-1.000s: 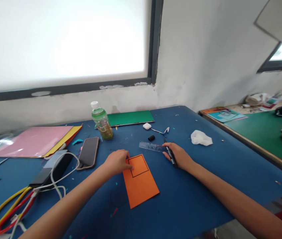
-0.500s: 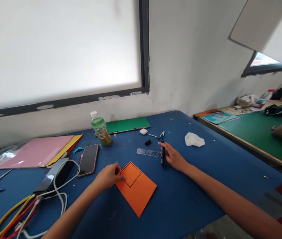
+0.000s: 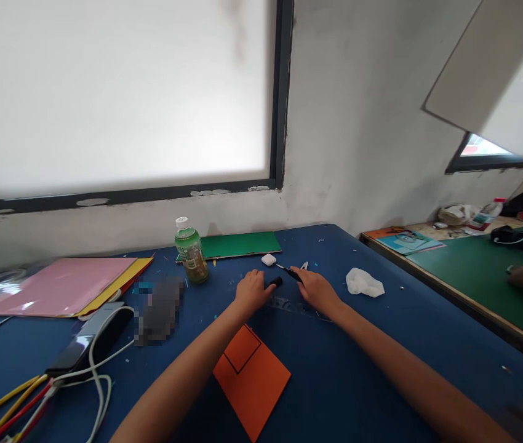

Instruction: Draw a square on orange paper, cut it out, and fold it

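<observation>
My left hand pinches a small black marker cap between thumb and fingers. In my right hand is a black marker, its tip angled up and left towards the middle of the table; cap and marker are apart. Just below both hands lies a clear plastic ruler, partly covered by the right hand. Nearer to me is a sheet of orange paper with a black square outline drawn at its far corner; my left forearm overlaps its edge.
Beyond the hands is a small white case. A green-labelled bottle stands before a green board. Leftward lie pink folders, a power bank and cables. A crumpled tissue is at the right.
My left hand has left the orange paper and moved up and right to grip the cap. The marker in my right hand has turned from upright to slanting left. The view has tilted up slightly.
</observation>
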Tool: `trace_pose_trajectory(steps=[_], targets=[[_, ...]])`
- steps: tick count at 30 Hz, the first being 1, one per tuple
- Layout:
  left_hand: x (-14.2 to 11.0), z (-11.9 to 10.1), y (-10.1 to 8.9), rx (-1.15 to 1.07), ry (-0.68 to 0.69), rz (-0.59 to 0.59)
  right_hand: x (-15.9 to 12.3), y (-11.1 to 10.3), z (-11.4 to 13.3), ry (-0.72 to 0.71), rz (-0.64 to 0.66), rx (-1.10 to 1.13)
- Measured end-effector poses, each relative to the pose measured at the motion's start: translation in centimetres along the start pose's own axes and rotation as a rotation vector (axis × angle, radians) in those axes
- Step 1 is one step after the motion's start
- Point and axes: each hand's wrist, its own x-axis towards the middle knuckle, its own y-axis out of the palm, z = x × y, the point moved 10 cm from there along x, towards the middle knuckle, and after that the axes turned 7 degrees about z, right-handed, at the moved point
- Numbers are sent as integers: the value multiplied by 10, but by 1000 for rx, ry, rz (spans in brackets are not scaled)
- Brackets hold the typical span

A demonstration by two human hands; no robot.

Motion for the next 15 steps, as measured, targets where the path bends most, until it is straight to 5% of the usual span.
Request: trace_pose_trajectory(steps=[4,8,15], targets=[[31,-6,14,-162,55,30,5,6,-13,65,0,15],[37,9,19,-438,64,68,-6,7,-5,51,21,134],[-26,38,11,-1114,-83,50,-23,1,51,-16,50,503]])
